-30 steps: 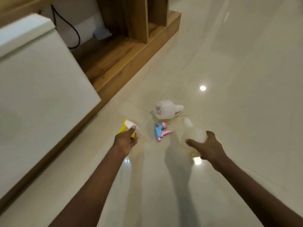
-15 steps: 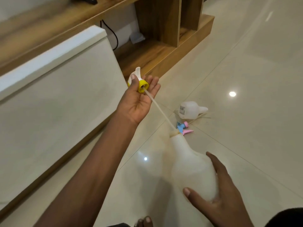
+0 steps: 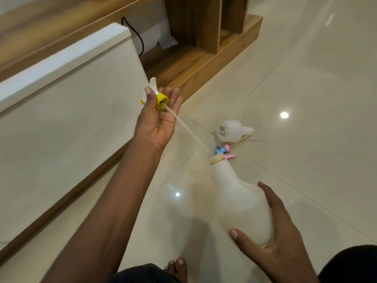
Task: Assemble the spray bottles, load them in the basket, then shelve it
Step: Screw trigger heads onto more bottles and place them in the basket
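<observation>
Now, against half a second ago, I see little change: my left hand is a touch higher and nearer the white cabinet front, palm still turned up, thumb pinching the yellow-collared spray head against the fingers. Its dip tube slants down from the collar toward the neck of the big translucent bottle, and the tube's tip is close to the bottle mouth; I cannot tell whether it has entered. My right hand still cups the bottle's base, thumb curled across the near side and fingers round the far side, holding it tilted with the neck pointing away from me. A second earlier both hands were reaching down to the floor for these parts.

Beyond the bottle neck, on the floor, the small white bottle lies on its side, and the blue-and-pink spray head lies just beside it, partly hidden behind the big bottle's mouth. Its own tube runs out under the small bottle, faint against the tiles. The label on the small bottle is too small to read. My toes and dark-clothed knees are cut off at the bottom edge. No basket is in view.
</observation>
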